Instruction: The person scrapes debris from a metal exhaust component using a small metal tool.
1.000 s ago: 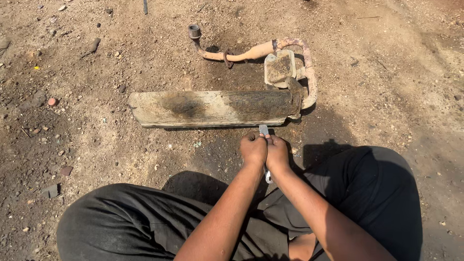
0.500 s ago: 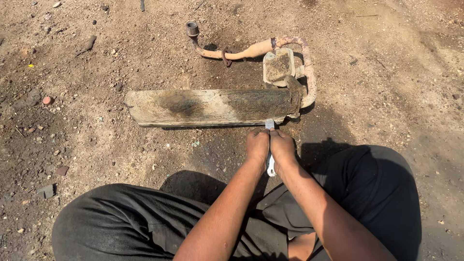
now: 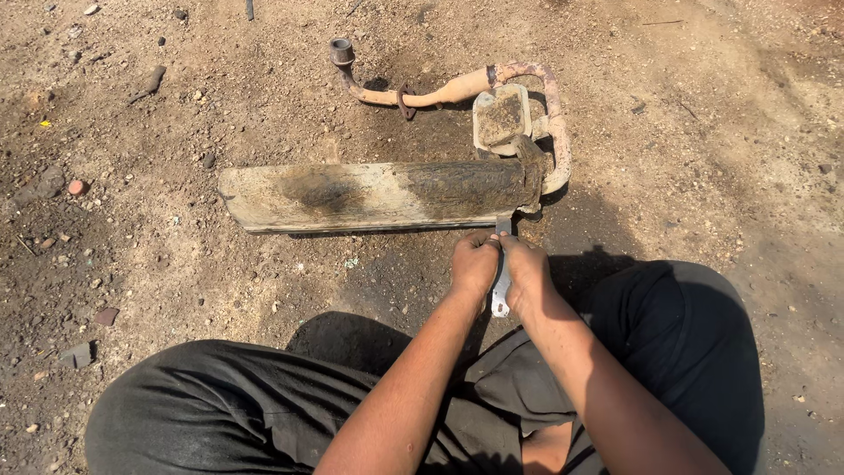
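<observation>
Both hands, left hand (image 3: 475, 262) and right hand (image 3: 527, 274), clench a flat silver metal spanner (image 3: 501, 290) against the long, rusty, mud-caked exhaust muffler (image 3: 378, 193) on the dirt ground (image 3: 703, 132); the muffler is likely heavy, rigid and gritty, best gripped mid-body.

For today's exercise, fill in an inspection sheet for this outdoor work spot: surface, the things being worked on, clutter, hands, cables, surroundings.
Surface: bare dirt ground, dry, gritty, with dark stained patches.
Job's things: rusty exhaust muffler lying flat; its bent pipe curls behind it; a flat metal tool points at the muffler's near edge.
Clutter: small stones and scattered debris.
Hands: left hand and right hand both grip the tool.
Cables: nothing seen.
Surroundings: the person's dark trousers; nothing else seen.
</observation>
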